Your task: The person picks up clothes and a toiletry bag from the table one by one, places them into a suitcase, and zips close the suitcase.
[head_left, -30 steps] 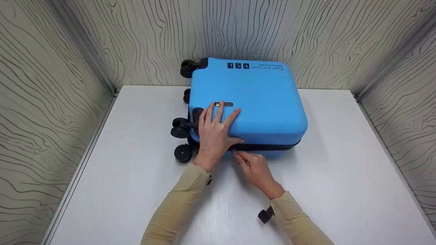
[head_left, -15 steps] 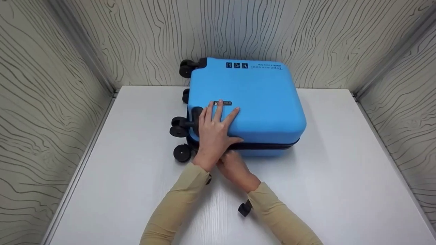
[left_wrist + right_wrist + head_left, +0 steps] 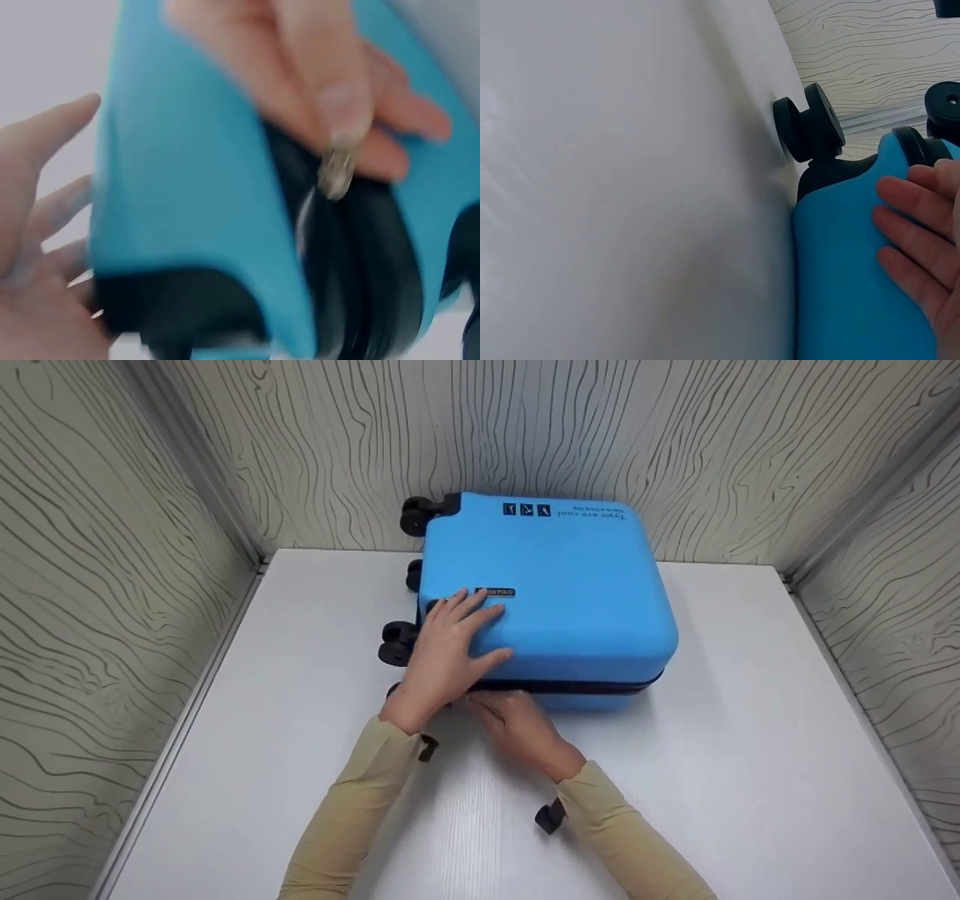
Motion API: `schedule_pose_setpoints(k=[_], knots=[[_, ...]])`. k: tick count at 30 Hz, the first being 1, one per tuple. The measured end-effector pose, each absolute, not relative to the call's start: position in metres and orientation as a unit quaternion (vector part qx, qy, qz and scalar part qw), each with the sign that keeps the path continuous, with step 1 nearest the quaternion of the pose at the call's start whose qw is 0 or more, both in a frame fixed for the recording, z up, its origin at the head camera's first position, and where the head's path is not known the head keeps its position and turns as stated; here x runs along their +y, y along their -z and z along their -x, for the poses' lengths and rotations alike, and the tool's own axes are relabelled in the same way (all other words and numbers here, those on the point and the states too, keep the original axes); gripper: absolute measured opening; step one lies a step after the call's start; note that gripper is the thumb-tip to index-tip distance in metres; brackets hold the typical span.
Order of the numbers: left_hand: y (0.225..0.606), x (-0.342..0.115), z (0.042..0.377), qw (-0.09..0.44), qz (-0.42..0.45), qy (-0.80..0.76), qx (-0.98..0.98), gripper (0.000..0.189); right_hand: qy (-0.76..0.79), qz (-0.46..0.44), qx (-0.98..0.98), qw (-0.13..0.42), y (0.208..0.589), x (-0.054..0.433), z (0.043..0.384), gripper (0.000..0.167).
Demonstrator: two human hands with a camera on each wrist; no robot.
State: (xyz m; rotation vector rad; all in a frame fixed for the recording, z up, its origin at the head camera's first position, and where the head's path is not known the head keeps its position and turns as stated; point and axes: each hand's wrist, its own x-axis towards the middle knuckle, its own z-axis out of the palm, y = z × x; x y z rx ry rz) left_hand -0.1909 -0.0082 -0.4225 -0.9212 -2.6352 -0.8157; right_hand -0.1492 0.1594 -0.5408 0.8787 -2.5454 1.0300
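A blue hard-shell suitcase (image 3: 562, 577) lies flat, its black wheels (image 3: 397, 643) pointing left. My left hand (image 3: 442, 652) rests on the lid's front left corner, fingers spread, below the name plate (image 3: 495, 592). Against the near side, my right hand (image 3: 521, 727) is at the black zipper band (image 3: 585, 687). In the left wrist view its thumb and finger pinch a metal zipper pull (image 3: 337, 176) close to the wheel end. The other fingers of that hand lie loosely extended along the blue shell in the right wrist view. My left wrist partly hides the nearest wheel.
The suitcase stands on a white table (image 3: 750, 720), close to the back wall panel (image 3: 360, 450). Wood-patterned panels rise on the left and right too, with metal rails along the corners.
My right hand has moved left along the zipper band with the pull. My left hand has slid slightly left and towards me on the lid.
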Motion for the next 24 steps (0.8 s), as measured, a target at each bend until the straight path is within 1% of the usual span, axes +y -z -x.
schedule_pose_setpoints(k=[5, 10, 17, 21, 24], knots=[[0.407, -0.045, 0.193, 0.061, 0.287, 0.254, -0.922, 0.065, -0.366, -0.328, -0.863, 0.119, 0.54, 0.167, 0.145, 0.022], [0.399, -0.075, 0.199, 0.043, 0.26, 0.255, -0.93, 0.061, -0.359, -0.335, -0.864, 0.107, 0.539, 0.18, 0.137, 0.023], [0.4, -0.094, 0.206, 0.053, 0.234, 0.283, -0.929, 0.054, -0.328, -0.331, -0.881, 0.087, 0.536, 0.207, 0.114, 0.026], [0.403, -0.092, 0.207, 0.063, 0.237, 0.3, -0.922, 0.051, -0.343, -0.33, -0.876, 0.085, 0.537, 0.227, 0.095, 0.024], [0.407, -0.086, 0.211, 0.083, 0.251, 0.311, -0.913, 0.049, -0.355, -0.325, -0.873, 0.08, 0.538, 0.241, 0.08, 0.022]])
